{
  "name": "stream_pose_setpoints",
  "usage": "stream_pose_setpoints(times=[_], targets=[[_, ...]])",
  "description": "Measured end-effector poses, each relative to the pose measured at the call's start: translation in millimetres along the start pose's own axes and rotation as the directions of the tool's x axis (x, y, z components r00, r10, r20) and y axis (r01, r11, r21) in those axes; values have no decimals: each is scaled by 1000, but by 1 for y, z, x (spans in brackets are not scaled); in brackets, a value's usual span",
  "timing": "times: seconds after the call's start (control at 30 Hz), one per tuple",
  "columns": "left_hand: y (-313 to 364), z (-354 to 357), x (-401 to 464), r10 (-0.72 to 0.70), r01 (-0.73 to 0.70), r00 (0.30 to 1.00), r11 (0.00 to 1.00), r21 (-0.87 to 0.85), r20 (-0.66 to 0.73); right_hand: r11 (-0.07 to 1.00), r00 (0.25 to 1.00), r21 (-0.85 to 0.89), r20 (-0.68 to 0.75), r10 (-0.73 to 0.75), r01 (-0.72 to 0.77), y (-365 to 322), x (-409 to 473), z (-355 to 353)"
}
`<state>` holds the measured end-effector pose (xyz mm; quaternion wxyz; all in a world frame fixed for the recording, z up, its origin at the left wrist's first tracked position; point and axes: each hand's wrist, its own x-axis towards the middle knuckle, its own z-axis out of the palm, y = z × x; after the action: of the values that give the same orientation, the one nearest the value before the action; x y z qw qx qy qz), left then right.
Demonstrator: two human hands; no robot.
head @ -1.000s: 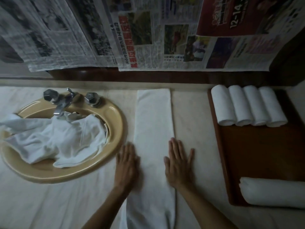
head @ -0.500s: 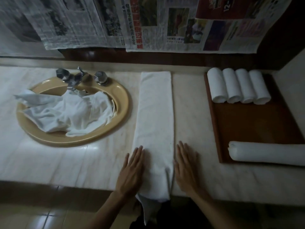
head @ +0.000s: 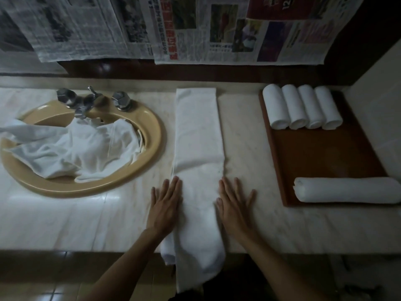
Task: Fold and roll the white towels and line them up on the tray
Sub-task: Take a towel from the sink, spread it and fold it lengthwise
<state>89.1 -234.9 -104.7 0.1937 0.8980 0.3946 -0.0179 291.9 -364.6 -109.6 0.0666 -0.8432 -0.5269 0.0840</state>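
At 6 o'clock a long folded white towel [head: 198, 170] is laid lengthwise on the marble surface [head: 65, 218], its near end hung over the edge, and is flanked by the left hand [head: 165, 205] and right hand [head: 233, 206], each grip flat with straight fingers, nothing held. At 3 o'clock one rolled towel [head: 347, 190] is set across the brown tray [head: 321, 153]. At 1 o'clock four rolled towels [head: 302, 107] are lined up touching; at 10 o'clock loose towels [head: 73, 146] are heaped in the sink [head: 152, 131].
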Motion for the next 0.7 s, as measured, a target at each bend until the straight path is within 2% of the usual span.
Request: stream_pose_setpoints(times=[0.13,0.2,0.27,0.3,0.37,0.43,0.47,0.53,0.6,0.63,0.7], targets=[[-1,-15,66,-40,40,999,999,20,0,999,999,26,15,34,-34,8,60,-3],[1,-24,94,-70,70,998,997,38,2,999,996,26,80,41,-43,10,89,-15],[11,-32,105,-93,95,995,995,41,-45,995,992,64,104,72,-79,7,104,-25],[19,-34,103,-79,79,994,997,7,-76,992,995,103,72,71,-78,4,101,-28],[31,-32,80,13,-20,994,997,-71,-106,987,1000,163,-20,-6,9,-2,78,-32],[31,-21,41,64,-70,996,992,-103,-58,984,993,134,-34,-109,113,0,39,-21],[24,-15,20,21,-27,999,990,-140,-42,989,994,107,-27,-104,106,2,20,-15],[9,-5,-18,-141,116,986,962,-248,-84,992,995,127,-98,1,11,6,-8,-10],[5,-5,-48,-193,146,969,951,-272,-157,981,979,196,-195,55,-16,-4,-24,-14],[5,-6,-59,-172,117,966,958,-263,-195,972,972,227,-234,-10,65,-14,-30,-16],[4,-6,-73,-152,72,953,955,-289,-263,904,926,272,-279,-253,329,-37,-42,-16]])
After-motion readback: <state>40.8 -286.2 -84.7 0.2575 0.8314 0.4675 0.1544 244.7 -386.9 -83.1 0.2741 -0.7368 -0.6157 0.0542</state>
